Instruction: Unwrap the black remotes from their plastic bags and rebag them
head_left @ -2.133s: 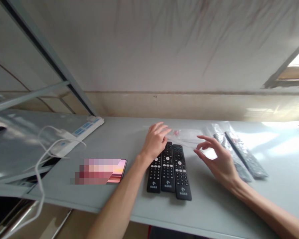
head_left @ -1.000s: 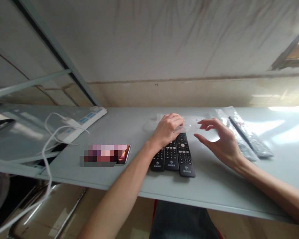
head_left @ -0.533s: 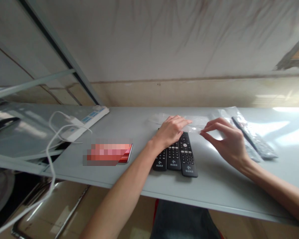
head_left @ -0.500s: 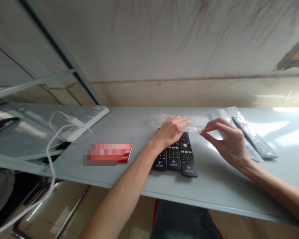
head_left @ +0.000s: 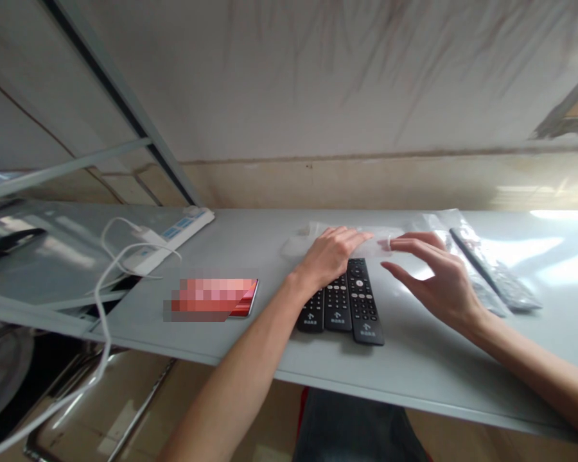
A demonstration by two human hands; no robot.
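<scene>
where the clear bag [head_left: 376, 249] is spread: on the grey table [head_left: 414, 366], just behind the three remotes [head_left: 338, 309], partly hidden by the hands.
left hand [head_left: 334, 253]: laid back upward over the far ends of the left and middle remotes, fingers stretched forward; whether anything is gripped underneath cannot be told.
right hand [head_left: 436, 276]: thumb and fingers are parted widely, with nothing seen pinched between them; fingertips are met by the bag's right end, whether inside or behind the film cannot be told.
remote bodies: laid side by side, buttons up; probably light, stiff and smooth, best taken by the long edges so that no buttons are pressed.
bag film: judged nearly weightless, limp, slippery and easily creased; best pinched at one lip.
remote print: a white emblem above a short line of characters is borne at each near end, too small to be read.
clear packets [head_left: 515, 292]: laid at the right, long dark shapes enclosed; no brand can be made out.
</scene>
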